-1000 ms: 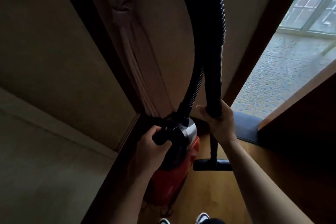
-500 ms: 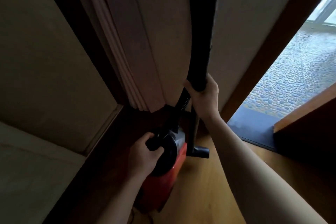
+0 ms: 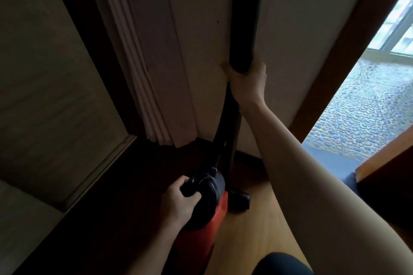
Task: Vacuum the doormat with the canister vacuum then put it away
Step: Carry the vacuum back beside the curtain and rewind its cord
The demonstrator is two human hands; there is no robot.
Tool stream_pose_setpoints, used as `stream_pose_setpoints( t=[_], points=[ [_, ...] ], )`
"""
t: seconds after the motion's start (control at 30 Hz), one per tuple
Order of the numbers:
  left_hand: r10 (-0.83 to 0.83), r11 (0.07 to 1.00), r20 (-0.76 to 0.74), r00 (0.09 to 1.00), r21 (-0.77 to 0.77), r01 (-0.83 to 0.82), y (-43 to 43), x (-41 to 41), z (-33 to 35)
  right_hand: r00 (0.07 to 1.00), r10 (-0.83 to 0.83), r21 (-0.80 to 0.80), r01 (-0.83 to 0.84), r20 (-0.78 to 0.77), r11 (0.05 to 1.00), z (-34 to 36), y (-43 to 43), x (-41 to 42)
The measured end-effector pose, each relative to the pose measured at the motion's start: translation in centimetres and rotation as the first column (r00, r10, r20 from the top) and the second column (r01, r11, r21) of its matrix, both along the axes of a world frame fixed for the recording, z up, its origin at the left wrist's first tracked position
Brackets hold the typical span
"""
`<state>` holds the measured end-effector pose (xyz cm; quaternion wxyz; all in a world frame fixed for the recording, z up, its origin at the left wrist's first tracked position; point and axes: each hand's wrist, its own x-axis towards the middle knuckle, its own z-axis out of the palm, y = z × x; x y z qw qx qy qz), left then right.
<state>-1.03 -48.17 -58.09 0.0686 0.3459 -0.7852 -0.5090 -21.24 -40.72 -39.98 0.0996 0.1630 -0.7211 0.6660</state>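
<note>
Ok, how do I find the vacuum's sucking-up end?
Go down from the pale folded panels to the wooden floor. Just right of the red canister vacuum sits the floor nozzle. It is the only short black crossbar, at the bottom of the long tube.

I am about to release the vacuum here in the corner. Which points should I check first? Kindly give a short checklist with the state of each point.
1. Grip of the left hand on the canister handle: fingers curled round it, ok.
2. Grip of the right hand on the wand: closed round it, ok.
3. The floor nozzle down on the wooden floor: appears to rest there, ok.
4. The red canister standing on the floor: its base is hidden, cannot tell.
5. The nozzle off the doormat: ok.
6. The power cable tidy: not visible, cannot tell.
</note>
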Motion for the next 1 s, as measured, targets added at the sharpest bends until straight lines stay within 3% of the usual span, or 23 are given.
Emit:
stream_pose_setpoints(
  t=[0.17, 0.5, 1.0],
  points=[
    [0.018, 1.0, 0.002, 1.0, 0.008, -0.018, 0.1, -1.1, -4.1, 0.999, 0.024, -0.037, -0.024, -0.026, 0.999, -1.7, 0.0, -0.8],
    [-0.026, 1.0, -0.011, 1.0, 0.008, 0.026, -1.0, -1.6, -8.5, 0.888, 0.207, 0.067, -0.256, 0.41, 0.964, -19.1, 1.4, -1.2],
    [-0.156, 0.986, -0.064, 0.986, -0.073, 0.152, -2.1, -0.3, -13.5, 0.961, 0.07, 0.028, -0.08, 0.266, 0.996, -22.5, -0.6, -2.6]
  ],
)
